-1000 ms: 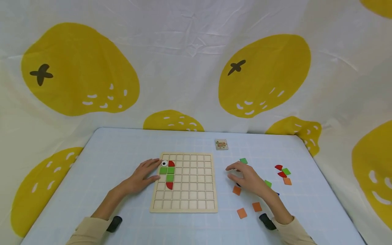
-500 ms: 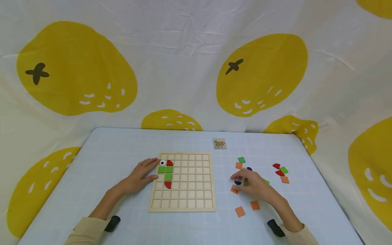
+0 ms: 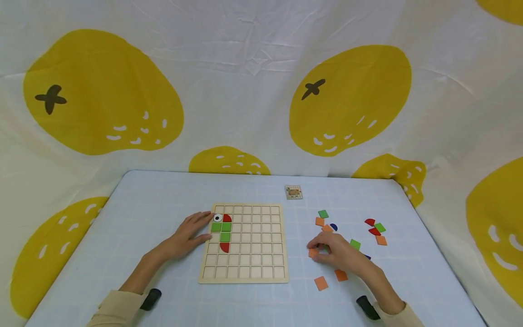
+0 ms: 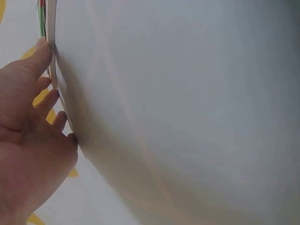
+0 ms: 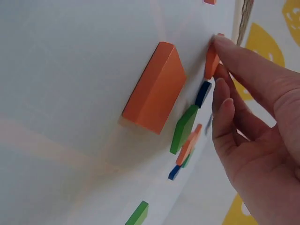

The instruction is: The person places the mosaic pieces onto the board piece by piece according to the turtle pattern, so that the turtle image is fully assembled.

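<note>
A wooden grid board point(image 3: 253, 254) lies on the table. In its upper left cells are a round eye tile point(image 3: 218, 218), green square tiles point(image 3: 225, 237) and red quarter-round tiles point(image 3: 224, 247). My left hand point(image 3: 187, 237) rests along the board's left edge, fingers extended; in the left wrist view its thumb point(image 4: 35, 61) touches that edge. Right of the board, my right hand point(image 3: 337, 252) pinches an orange square tile point(image 3: 313, 253) between thumb and fingers, at table level. The right wrist view shows this orange tile point(image 5: 212, 62) too, beside a dark blue piece point(image 5: 203, 94).
Loose orange tiles point(image 3: 321, 283), a green tile point(image 3: 355, 245) and a dark blue half-round piece point(image 3: 333, 226) lie around my right hand. Farther right is a small group with red pieces point(image 3: 374, 231). A small patterned card point(image 3: 293, 192) lies behind the board.
My right hand has come down and toward me, from beside the blue pieces to the orange tile, and its fingers have closed on it. My left hand stays at the board.
</note>
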A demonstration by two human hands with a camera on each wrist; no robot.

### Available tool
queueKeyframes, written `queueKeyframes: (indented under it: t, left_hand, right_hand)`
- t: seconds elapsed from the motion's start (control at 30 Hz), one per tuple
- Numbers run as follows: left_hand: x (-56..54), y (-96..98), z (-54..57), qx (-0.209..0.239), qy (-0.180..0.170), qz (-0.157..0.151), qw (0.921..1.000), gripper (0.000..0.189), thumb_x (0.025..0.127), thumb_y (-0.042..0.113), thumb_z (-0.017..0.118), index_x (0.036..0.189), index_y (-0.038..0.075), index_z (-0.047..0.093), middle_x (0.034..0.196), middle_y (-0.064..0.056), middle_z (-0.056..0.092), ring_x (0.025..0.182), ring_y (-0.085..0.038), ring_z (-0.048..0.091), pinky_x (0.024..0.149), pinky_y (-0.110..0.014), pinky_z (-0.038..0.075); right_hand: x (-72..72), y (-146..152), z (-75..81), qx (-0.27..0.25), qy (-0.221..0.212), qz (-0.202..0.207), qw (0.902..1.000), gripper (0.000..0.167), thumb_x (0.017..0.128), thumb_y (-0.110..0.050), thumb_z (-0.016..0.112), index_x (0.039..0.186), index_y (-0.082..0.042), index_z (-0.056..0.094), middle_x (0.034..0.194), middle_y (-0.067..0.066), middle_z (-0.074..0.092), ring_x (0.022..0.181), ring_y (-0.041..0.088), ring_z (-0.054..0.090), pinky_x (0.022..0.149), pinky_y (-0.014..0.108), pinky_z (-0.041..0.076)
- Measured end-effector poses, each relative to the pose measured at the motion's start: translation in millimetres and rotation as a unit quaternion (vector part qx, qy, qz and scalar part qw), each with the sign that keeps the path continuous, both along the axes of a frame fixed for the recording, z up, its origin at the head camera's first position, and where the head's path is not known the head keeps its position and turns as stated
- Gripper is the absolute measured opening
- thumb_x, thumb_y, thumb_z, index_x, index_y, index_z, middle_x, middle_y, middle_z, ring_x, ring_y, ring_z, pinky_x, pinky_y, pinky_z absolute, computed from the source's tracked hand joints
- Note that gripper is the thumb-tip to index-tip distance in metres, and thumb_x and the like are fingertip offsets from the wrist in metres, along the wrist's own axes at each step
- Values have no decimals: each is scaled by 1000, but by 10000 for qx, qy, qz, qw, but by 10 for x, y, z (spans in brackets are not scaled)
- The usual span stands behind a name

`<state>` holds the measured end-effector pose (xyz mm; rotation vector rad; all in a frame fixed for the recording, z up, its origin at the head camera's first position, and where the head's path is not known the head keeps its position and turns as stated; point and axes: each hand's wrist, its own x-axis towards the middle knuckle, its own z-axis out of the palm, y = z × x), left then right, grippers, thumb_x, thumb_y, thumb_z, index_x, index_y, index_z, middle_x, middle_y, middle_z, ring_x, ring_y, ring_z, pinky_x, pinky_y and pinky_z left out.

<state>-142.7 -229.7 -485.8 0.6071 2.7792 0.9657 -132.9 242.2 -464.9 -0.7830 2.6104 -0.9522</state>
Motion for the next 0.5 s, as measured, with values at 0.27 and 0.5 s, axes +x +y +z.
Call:
queueKeyframes:
  t: [0.27,0.5]
  left_hand:
    - [-11,-12,-42,98,71,-85,9999,64,103,24,65,158,3,39,161,-21,36,148,-47,23,115,-71,22]
    - [-18,-18,-66,175,62,-103,9998,64,102,23,66,157,3,40,160,-21,36,148,-48,23,115,-71,22]
  right_hand:
    - [7,-50,8,-42,85,53,9999,25,91,-5,78,115,-11,73,111,-5,68,99,15,60,91,33,55]
    - [-48,-123,5,-613,542,475,9955,11,93,-4,76,104,-6,75,96,1,71,85,9,61,77,25,56]
